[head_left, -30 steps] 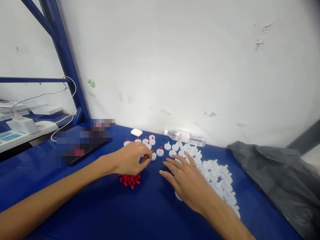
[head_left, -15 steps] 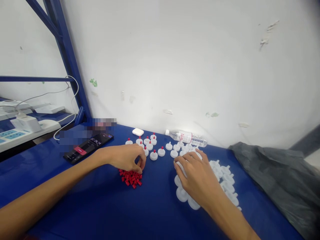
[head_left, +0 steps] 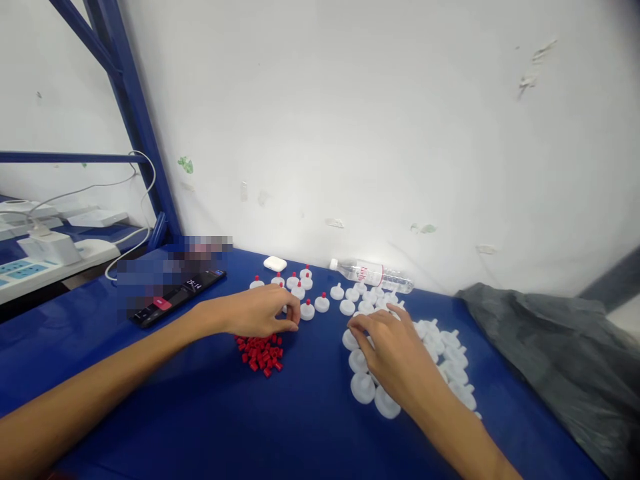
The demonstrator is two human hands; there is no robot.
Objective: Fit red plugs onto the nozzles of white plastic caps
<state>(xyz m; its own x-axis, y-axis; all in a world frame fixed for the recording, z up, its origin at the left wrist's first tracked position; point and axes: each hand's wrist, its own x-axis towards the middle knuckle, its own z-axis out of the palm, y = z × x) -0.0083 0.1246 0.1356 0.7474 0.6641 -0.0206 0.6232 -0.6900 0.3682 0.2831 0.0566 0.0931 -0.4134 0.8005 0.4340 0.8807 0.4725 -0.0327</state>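
Observation:
My left hand (head_left: 267,312) is closed in a pinch just above a pile of small red caps (head_left: 260,353); whatever sits between its fingertips is hidden. On the right, my right hand (head_left: 387,340) has thumb and forefinger together at a white spouted lid (head_left: 350,339), with its spout hidden by the fingers. Around that hand lie many more white spouted lids (head_left: 363,387), some under the palm. Behind my left hand stand several white lids with red caps on their spouts (head_left: 307,310), partly covered by the hand.
A clear plastic bottle (head_left: 370,273) lies along the wall, with a small white case (head_left: 275,264) to its left. A phone (head_left: 180,297) showing a timer rests at the left. Dark grey sheeting (head_left: 550,360) covers the right side; a power strip (head_left: 30,270) is at far left.
My left hand has lifted from the red caps and shifted slightly right, fingertips pinched. My right hand's thumb and forefinger have drawn together at a white lid.

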